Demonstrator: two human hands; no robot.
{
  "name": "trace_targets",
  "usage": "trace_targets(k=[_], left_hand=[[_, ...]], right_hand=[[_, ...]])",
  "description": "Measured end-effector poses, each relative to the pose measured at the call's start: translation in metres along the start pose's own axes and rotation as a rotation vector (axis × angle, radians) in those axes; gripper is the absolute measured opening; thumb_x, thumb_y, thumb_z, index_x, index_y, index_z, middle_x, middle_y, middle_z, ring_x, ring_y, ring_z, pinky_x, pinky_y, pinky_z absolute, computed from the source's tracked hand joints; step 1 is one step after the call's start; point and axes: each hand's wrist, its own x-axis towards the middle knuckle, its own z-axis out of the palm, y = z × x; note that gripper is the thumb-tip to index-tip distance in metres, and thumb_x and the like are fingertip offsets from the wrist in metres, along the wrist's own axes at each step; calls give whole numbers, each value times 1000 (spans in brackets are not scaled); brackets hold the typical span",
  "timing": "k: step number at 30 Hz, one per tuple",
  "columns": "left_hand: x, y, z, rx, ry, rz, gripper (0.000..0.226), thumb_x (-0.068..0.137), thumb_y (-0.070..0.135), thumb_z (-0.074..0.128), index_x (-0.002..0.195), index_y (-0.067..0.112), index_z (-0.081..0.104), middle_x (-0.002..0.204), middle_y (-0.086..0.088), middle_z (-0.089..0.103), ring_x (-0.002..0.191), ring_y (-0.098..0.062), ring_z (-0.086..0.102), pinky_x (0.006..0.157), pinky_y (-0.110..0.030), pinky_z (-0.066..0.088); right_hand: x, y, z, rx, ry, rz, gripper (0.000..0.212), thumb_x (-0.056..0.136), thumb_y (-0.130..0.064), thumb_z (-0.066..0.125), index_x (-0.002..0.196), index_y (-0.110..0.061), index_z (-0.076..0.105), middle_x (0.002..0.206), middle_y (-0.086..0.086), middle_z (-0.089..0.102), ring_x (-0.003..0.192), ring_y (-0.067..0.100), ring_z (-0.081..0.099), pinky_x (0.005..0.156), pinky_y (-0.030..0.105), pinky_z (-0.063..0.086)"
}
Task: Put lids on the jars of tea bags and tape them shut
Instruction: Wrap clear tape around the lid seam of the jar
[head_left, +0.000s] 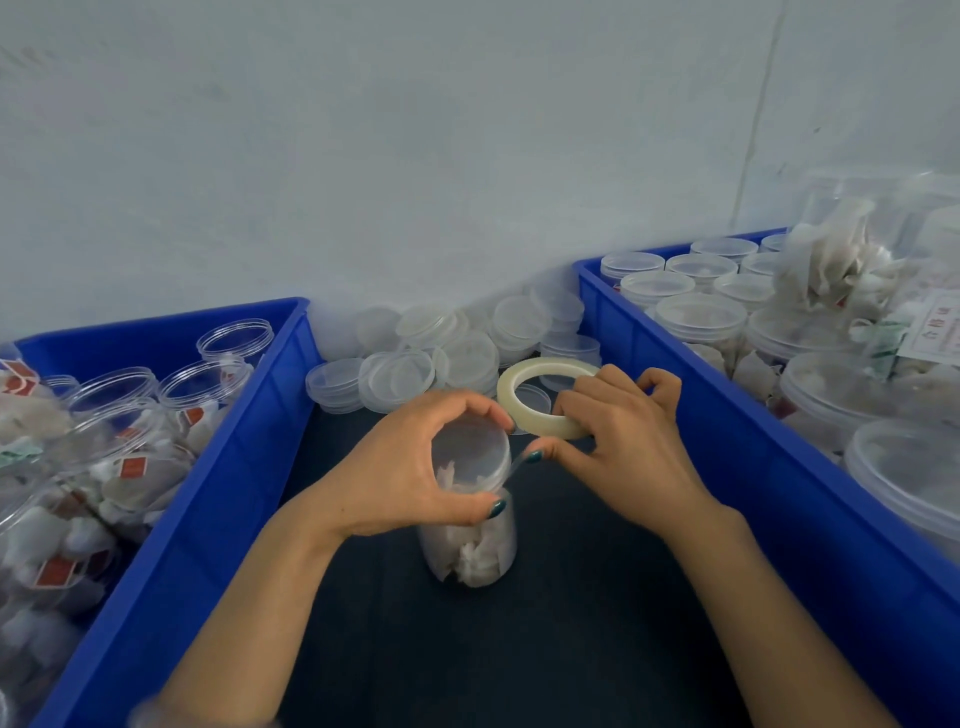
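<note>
Two hands on this one: the left hand (415, 467) curls round the lid (470, 441) of the jar (472, 551), which stands on the dark table (571, 623). The right hand (618, 441) grips the tape roll (540, 395) just beside it, with a clear strip (511, 465) stretched across to the lid's edge. I'd say the trick now is a taut strip, laid half on lid, half on wall, turning the jar steadily. Jar's upright, long axis vertical, lid facing up.

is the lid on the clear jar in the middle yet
On: a translucent round lid caps the clear plastic jar of tea bags; the left hand grips that lid.
</note>
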Motion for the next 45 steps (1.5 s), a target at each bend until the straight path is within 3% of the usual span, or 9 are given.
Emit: trace_targets(k=[4,7,12,16,19,22,29,36,45], left_hand=[[0,1,-2,40,-65,59,56,66,33,80,119,41,61,124,27,54,126,-2,45,102,-23,40],[2,3,4,73,-13,79,49,65,55,77,111,42,65,118,31,52,124,5,36,105,-27,32],[2,9,10,28,100,81,49,69,64,74,108,35,64,115,17,61,116,-11,51,98,-39,47],[-5,7,-1,338,71,-98,87,63,89,54,134,40,44,129,24,37,119,2,45,97,-28,46],[-10,9,-6,538,89,-210,94,55,99,39,133,46,44,124,23,42,110,1,46,81,-19,39],[-13,11,-16,520,43,-198,91,54,95,43,134,52,45,123,30,44,107,6,47,75,-13,37],[-13,11,-40,402,-132,-161,86,58,82,59,138,56,45,133,42,38,124,13,41,102,-26,46],[-20,8,-37,207,-199,-74,75,76,37,82,138,55,45,139,41,36,132,14,36,108,-19,37],[-11,11,20,256,260,-72,49,64,82,65,97,47,55,112,28,53,104,6,51,80,-25,47]], right_hand=[[0,-7,6,43,5,-13,57,84,-80,31,78,-31,60,79,-17,48,85,5,38,83,32,15],[-2,-7,9,88,-15,-56,47,87,-74,40,86,-34,65,83,-19,49,88,5,39,80,33,16],[-4,-8,5,187,-32,-71,21,87,-67,51,85,-46,54,82,-23,46,87,2,36,77,33,14],[-4,-13,4,192,-8,-73,25,87,-70,43,85,-46,50,81,-20,50,86,2,37,76,34,15],[-4,-14,4,157,-53,-98,38,91,-70,36,89,-39,59,85,-20,49,88,4,39,77,34,16],[-4,-11,1,177,-81,-122,37,98,-61,34,88,-35,59,88,-20,49,89,4,40,79,36,20],[-4,-15,-1,-33,54,-54,57,90,-75,34,69,-25,52,75,-15,49,82,9,42,84,33,16],[-4,-24,4,-29,-51,-45,54,88,-77,30,76,-28,48,82,-17,45,87,6,32,85,33,16],[-3,-29,0,18,-220,-77,36,83,-61,37,77,-28,48,68,-15,49,66,8,46,94,37,35]])
